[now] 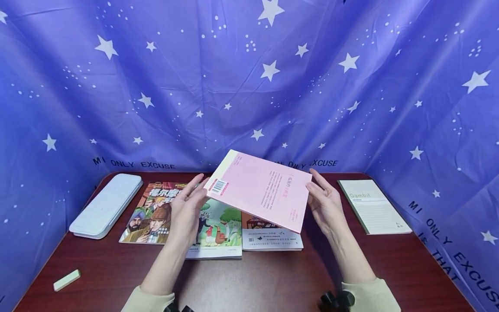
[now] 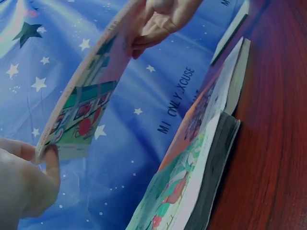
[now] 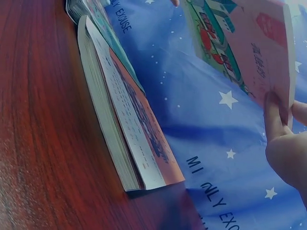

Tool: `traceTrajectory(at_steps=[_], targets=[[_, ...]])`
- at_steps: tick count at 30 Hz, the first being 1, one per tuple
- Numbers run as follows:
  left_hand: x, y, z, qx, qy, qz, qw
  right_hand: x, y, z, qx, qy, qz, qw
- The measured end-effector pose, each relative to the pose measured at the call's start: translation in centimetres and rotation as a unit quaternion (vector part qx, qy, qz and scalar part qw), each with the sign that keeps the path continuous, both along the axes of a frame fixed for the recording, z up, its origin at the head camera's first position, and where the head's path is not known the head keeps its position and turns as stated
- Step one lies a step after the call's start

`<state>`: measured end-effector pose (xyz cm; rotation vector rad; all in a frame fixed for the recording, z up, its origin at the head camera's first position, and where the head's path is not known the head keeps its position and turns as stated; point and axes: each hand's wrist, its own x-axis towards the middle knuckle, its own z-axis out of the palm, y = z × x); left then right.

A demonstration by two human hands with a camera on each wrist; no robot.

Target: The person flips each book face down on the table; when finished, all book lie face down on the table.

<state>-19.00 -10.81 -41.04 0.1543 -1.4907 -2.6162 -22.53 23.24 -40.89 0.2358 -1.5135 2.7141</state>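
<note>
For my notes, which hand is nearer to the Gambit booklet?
Right. The right hand is left of the Gambit booklet; the left hand is farther left, across the pink book.

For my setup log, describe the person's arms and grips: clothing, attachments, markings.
The left sleeve and right sleeve are pale cream and look plain. Rounded right black parts show beside the cuff; the left black parts are cut off by the head picture's lower edge. The left grip and right grip are ungloved, with no markings or cables visible.

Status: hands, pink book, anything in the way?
Left hand and right hand gripping pink rectangular paper book. Book tilted above dark-red wooden table. Nothing visibly blocking it.
</note>
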Motion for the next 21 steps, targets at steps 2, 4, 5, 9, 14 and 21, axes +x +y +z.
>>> traceTrajectory(at_steps=[2, 4, 5, 9, 14, 21], targets=[[-0.01, -0.16, 0.18, 0.015, -0.010, -0.021, 0.9996, -0.01, -0.11, -0.07, -0.002, -0.010, -0.016, 0.9998], [-0.02, -0.29, 0.32, 0.029, -0.018, -0.040, 0.9986, -0.03, -0.21, -0.17, -0.006, -0.016, -0.029, 0.9994], [-0.06, -0.35, 0.33, 0.038, -0.020, -0.049, 0.9979, -0.05, -0.26, -0.21, -0.006, -0.017, -0.034, 0.9992], [-0.14, -0.54, 0.35, 0.062, -0.027, -0.087, 0.9939, -0.15, -0.25, -0.40, -0.012, -0.033, -0.047, 0.9983], [-0.07, -0.73, 0.54, 0.044, -0.029, -0.105, 0.9931, -0.14, -0.23, -0.44, 0.008, -0.051, -0.046, 0.9976], [0.09, -0.84, 0.67, -0.009, -0.028, -0.118, 0.9926, -0.11, -0.17, -0.34, 0.071, -0.053, -0.014, 0.9960]])
